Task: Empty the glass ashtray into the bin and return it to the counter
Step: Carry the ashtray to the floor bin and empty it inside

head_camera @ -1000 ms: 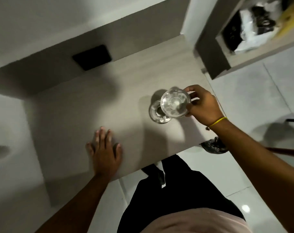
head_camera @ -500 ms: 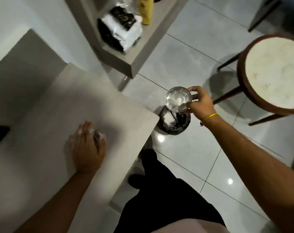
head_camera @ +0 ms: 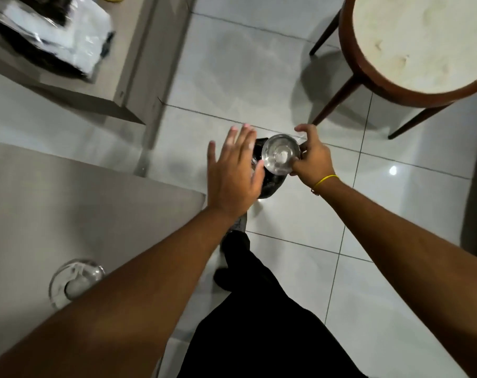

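My right hand (head_camera: pixel 312 159) grips a round clear glass ashtray (head_camera: pixel 280 154) by its right rim and holds it over the black bin (head_camera: pixel 270 184) on the floor, which is mostly hidden beneath the glass and my hands. My left hand (head_camera: pixel 233 170) hovers open, fingers spread, just left of the ashtray and above the bin's left side. A second glass dish (head_camera: pixel 73 281) sits on the grey counter (head_camera: pixel 95 208) at lower left, partly covered by my left forearm.
A round stool with a pale seat and dark wooden legs (head_camera: pixel 420 47) stands at upper right on the tiled floor. A low shelf (head_camera: pixel 68 88) with black and white bags lies at upper left. My dark-trousered legs (head_camera: pixel 259 309) fill the bottom centre.
My left hand has lifted off the counter and reached forward beside the ashtray. The ashtray has moved from the counter out over the bin. The view has swung toward the floor.
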The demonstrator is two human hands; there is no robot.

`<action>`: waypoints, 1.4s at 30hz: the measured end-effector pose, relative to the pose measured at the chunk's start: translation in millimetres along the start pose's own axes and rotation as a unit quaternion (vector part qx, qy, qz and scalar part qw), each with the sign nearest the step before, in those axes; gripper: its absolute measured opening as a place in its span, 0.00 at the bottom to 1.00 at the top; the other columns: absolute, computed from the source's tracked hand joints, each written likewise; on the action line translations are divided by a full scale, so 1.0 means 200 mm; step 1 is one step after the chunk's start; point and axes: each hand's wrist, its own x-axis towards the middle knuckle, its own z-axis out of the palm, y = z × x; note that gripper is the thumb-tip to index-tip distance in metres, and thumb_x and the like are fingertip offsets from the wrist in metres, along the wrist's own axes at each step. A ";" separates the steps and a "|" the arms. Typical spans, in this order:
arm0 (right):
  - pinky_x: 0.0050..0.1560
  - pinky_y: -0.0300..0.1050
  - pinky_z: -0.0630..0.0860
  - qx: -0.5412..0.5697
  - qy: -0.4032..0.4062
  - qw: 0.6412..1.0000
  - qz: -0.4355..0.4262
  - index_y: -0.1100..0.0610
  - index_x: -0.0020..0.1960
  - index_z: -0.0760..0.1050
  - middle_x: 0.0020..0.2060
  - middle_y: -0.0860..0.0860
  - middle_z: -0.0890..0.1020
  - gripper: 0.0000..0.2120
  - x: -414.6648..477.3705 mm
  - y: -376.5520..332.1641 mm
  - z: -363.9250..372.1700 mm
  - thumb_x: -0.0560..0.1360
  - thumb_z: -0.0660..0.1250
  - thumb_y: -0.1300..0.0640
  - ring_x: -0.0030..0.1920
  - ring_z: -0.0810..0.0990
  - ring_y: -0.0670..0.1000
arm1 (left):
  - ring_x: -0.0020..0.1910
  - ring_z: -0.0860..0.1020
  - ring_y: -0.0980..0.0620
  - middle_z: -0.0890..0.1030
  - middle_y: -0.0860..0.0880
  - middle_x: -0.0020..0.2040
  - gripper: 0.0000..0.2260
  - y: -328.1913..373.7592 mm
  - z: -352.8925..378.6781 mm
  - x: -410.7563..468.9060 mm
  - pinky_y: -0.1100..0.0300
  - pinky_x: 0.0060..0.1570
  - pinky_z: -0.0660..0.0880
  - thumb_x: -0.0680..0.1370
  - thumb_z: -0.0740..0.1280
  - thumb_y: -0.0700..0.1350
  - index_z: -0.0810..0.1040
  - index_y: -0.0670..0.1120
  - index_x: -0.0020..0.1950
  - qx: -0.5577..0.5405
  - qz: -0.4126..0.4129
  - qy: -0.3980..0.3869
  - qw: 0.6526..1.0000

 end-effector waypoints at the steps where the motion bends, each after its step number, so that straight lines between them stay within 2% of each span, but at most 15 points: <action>1: 0.38 0.60 0.84 -0.027 -0.004 0.999 -0.024 0.46 0.69 0.67 0.35 0.61 0.80 0.34 0.03 0.03 0.03 0.66 0.64 0.67 0.36 0.81 0.61 | 0.85 0.63 0.45 0.67 0.46 0.85 0.30 0.03 0.08 0.02 0.34 0.79 0.61 0.83 0.63 0.53 0.66 0.46 0.84 -0.002 0.009 -0.005 1.000; 4: 0.41 0.56 0.79 -0.073 -0.024 0.994 -0.080 0.47 0.73 0.64 0.35 0.57 0.78 0.35 0.14 0.15 0.16 0.68 0.65 0.63 0.36 0.77 0.58 | 0.85 0.63 0.44 0.65 0.46 0.86 0.31 0.06 0.35 0.04 0.33 0.79 0.60 0.82 0.63 0.54 0.65 0.47 0.85 0.006 0.007 -0.037 0.999; 7: 0.51 0.51 0.78 -0.112 -0.052 0.981 -0.149 0.46 0.79 0.60 0.54 0.52 0.79 0.38 0.27 0.29 0.27 0.70 0.67 0.51 0.50 0.80 0.61 | 0.86 0.60 0.44 0.63 0.46 0.87 0.31 -0.02 0.64 0.00 0.33 0.80 0.57 0.83 0.63 0.54 0.63 0.47 0.86 0.010 -0.058 -0.064 0.996; 9: 0.53 0.58 0.81 -0.171 -0.075 0.963 -0.195 0.43 0.81 0.55 0.63 0.56 0.77 0.41 0.34 0.39 0.36 0.72 0.68 0.54 0.52 0.81 0.66 | 0.87 0.57 0.44 0.60 0.46 0.88 0.31 -0.11 0.82 -0.05 0.33 0.80 0.57 0.84 0.63 0.55 0.60 0.48 0.86 0.022 -0.119 -0.082 0.989; 14: 0.40 0.59 0.80 -0.278 -0.082 0.909 -0.300 0.41 0.81 0.53 0.59 0.62 0.76 0.37 0.52 0.67 0.60 0.80 0.68 0.56 0.42 0.80 0.71 | 0.88 0.54 0.44 0.56 0.46 0.89 0.33 -0.24 1.22 -0.15 0.31 0.80 0.57 0.84 0.64 0.54 0.58 0.49 0.86 0.019 -0.200 -0.094 0.975; 21: 0.37 0.60 0.78 -0.373 -0.141 0.837 -0.374 0.40 0.82 0.51 0.54 0.67 0.75 0.40 0.60 0.90 0.75 0.79 0.65 0.65 0.37 0.78 0.67 | 0.88 0.53 0.45 0.56 0.47 0.89 0.33 -0.30 1.46 -0.28 0.31 0.80 0.58 0.83 0.67 0.51 0.60 0.48 0.86 -0.013 -0.219 -0.106 0.970; 24: 0.36 0.58 0.77 -0.390 -0.145 0.827 -0.378 0.43 0.82 0.56 0.53 0.67 0.74 0.31 0.62 0.91 0.77 0.82 0.59 0.60 0.36 0.73 0.61 | 0.88 0.51 0.46 0.55 0.48 0.89 0.33 -0.34 1.50 -0.31 0.31 0.81 0.57 0.82 0.67 0.50 0.59 0.49 0.86 -0.019 -0.224 -0.117 0.967; 26: 0.36 0.58 0.80 -0.398 -0.135 0.826 -0.375 0.48 0.79 0.63 0.53 0.66 0.74 0.27 0.65 0.89 0.79 0.82 0.62 0.61 0.36 0.75 0.62 | 0.88 0.49 0.47 0.53 0.49 0.90 0.34 -0.36 1.52 -0.32 0.31 0.82 0.55 0.83 0.67 0.50 0.57 0.50 0.86 -0.019 -0.225 -0.127 0.966; 28: 0.36 0.57 0.80 -0.402 -0.134 0.821 -0.382 0.51 0.79 0.64 0.52 0.66 0.74 0.30 0.67 0.88 0.81 0.79 0.66 0.64 0.36 0.78 0.66 | 0.88 0.49 0.47 0.52 0.49 0.90 0.34 -0.38 1.53 -0.34 0.31 0.82 0.54 0.82 0.67 0.49 0.56 0.51 0.87 -0.018 -0.228 -0.130 0.965; 31: 0.36 0.55 0.76 -0.407 -0.139 0.810 -0.398 0.46 0.83 0.57 0.52 0.65 0.73 0.37 0.69 0.86 0.83 0.79 0.65 0.65 0.36 0.77 0.64 | 0.88 0.50 0.47 0.53 0.49 0.90 0.35 -0.40 1.53 -0.35 0.30 0.82 0.54 0.82 0.67 0.48 0.56 0.51 0.87 -0.018 -0.230 -0.127 0.965; 33: 0.37 0.57 0.78 -0.415 -0.144 0.806 -0.397 0.46 0.83 0.58 0.53 0.65 0.74 0.36 0.70 0.85 0.84 0.79 0.65 0.65 0.38 0.78 0.64 | 0.88 0.50 0.46 0.53 0.49 0.90 0.35 -0.41 1.52 -0.36 0.30 0.81 0.54 0.81 0.67 0.48 0.56 0.51 0.87 -0.019 -0.226 -0.122 0.966; 36: 0.40 0.61 0.81 -0.432 -0.156 0.792 -0.401 0.56 0.80 0.66 0.54 0.68 0.74 0.30 0.69 0.85 0.84 0.78 0.66 0.66 0.43 0.81 0.69 | 0.88 0.49 0.46 0.51 0.49 0.90 0.36 -0.41 1.51 -0.36 0.30 0.82 0.53 0.81 0.66 0.48 0.54 0.51 0.87 -0.017 -0.221 -0.129 0.967; 38: 0.41 0.62 0.82 -0.433 -0.163 0.791 -0.400 0.54 0.82 0.62 0.55 0.66 0.73 0.31 0.68 0.84 0.85 0.80 0.62 0.65 0.45 0.80 0.68 | 0.88 0.48 0.47 0.51 0.49 0.90 0.36 -0.42 1.51 -0.35 0.30 0.82 0.52 0.82 0.67 0.48 0.53 0.51 0.87 -0.015 -0.220 -0.132 0.966; 40: 0.40 0.61 0.81 -0.430 -0.161 0.792 -0.403 0.45 0.84 0.55 0.54 0.64 0.72 0.36 0.69 0.84 0.86 0.81 0.61 0.65 0.43 0.79 0.65 | 0.88 0.48 0.46 0.51 0.49 0.90 0.36 -0.42 1.52 -0.35 0.30 0.82 0.52 0.82 0.67 0.48 0.53 0.51 0.87 -0.017 -0.220 -0.130 0.967; 42: 0.41 0.62 0.82 -0.438 -0.159 0.787 -0.405 0.44 0.85 0.55 0.54 0.64 0.72 0.37 0.70 0.84 0.86 0.82 0.62 0.65 0.43 0.79 0.65 | 0.88 0.48 0.46 0.51 0.49 0.90 0.37 -0.43 1.52 -0.35 0.30 0.82 0.52 0.82 0.67 0.48 0.53 0.51 0.87 -0.018 -0.220 -0.131 0.967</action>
